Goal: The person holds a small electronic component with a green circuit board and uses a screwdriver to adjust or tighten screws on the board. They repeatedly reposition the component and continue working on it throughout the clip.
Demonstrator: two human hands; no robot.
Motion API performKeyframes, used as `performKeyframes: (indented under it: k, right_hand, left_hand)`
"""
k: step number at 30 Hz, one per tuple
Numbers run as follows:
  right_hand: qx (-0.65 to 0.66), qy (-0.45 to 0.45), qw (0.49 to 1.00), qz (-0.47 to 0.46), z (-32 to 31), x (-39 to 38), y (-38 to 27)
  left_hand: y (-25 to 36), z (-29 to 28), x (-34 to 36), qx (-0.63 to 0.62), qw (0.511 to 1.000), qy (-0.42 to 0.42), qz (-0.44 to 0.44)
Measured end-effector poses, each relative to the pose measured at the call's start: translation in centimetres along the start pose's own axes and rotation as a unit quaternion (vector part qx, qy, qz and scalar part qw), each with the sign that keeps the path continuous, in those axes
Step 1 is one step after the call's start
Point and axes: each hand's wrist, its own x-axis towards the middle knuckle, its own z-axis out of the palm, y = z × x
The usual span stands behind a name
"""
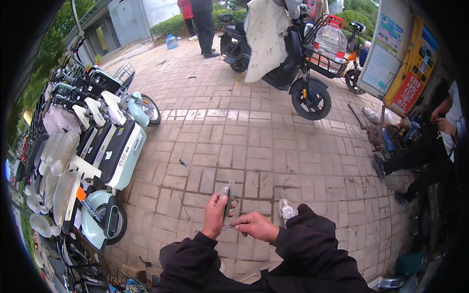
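My left hand [213, 216] is closed around a slim, elongated grey part [225, 192], held upright above the paving. A small pale piece shows at its upper tip; I cannot make out its exact kind. Close to its lower end, my right hand [256, 227] pinches a thin rod-like tool [228, 226] that points left towards the left hand. Whether the rod touches the part is too small to tell. Both dark-sleeved forearms come in from the lower edge, and a light shoe [287, 211] rests on the bricks just right of the hands.
Parked electric scooters [115, 151] line the left side. A covered scooter [273, 49] with a water jug [330, 43] in its basket stands ahead. At right, a seated person [442, 128] is beside scattered tools. A small dark scrap [182, 163] lies on the brick paving [229, 141].
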Motion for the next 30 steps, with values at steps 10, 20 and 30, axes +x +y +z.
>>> performKeyframes:
  k: [10, 20, 30]
  right_hand:
    - [-0.025, -0.008, 1.000, 0.005, -0.3, -0.2, -1.1]
    - [-0.077, -0.011, 0.997, -0.027, -1.0, -0.3, -1.4]
    - [-0.108, 0.010, 0.992, -0.068, -0.8, 0.1, -0.2]
  left_hand:
    - [0.6, 0.4, 0.0, 0.011, 1.000, 0.008, 0.011]
    - [1.5, 0.1, 0.1, -0.021, 0.999, 0.019, 0.021]
    - [1.3, 0.5, -0.1, -0.023, 0.999, 0.011, 0.019]
